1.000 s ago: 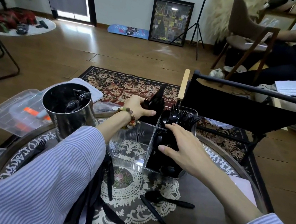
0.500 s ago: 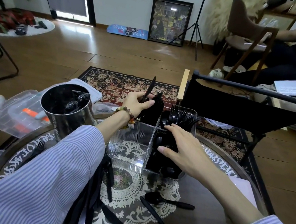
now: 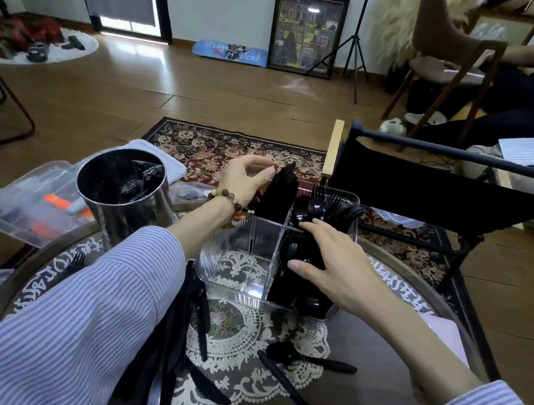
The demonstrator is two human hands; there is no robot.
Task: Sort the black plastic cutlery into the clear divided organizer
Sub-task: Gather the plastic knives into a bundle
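Both hands: left hand [image 3: 245, 175] now pinches knives [image 3: 278, 190]; right hand [image 3: 329, 263] stays relaxed.

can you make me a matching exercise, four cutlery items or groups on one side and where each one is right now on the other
Column 1
1. knives
2. forks
3. loose spoon
4. loose fork

Column 2
A. lying on the table nearest the camera, tines to the right
B. standing in the organizer's far right compartment
C. lying on the lace doily's right edge
D. standing in the organizer's far left compartment, at the left hand

Pairs: 1-D, 2-B, 3-C, 4-A
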